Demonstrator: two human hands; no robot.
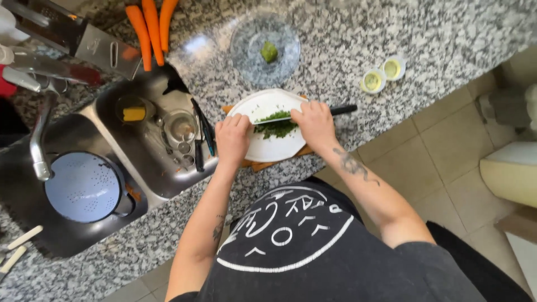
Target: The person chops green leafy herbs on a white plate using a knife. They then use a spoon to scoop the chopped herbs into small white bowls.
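Right, your right hand (314, 123) grips the knife (313, 113) by its handle, left hand (232, 137) presses the blade tip flat. Chopped herbs (275, 127) mid white plate (268, 150): light, loose, prob clingy.

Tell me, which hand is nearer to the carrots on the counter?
Left. The left hand sits on the sink side of the white plate, below the carrots; the right hand is farther across.

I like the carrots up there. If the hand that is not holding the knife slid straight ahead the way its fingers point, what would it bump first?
Probably not the carrots. The left hand points up the counter, so it would likely cross the white plate's edge first, then bare granite counter. The carrots lie off to one side.
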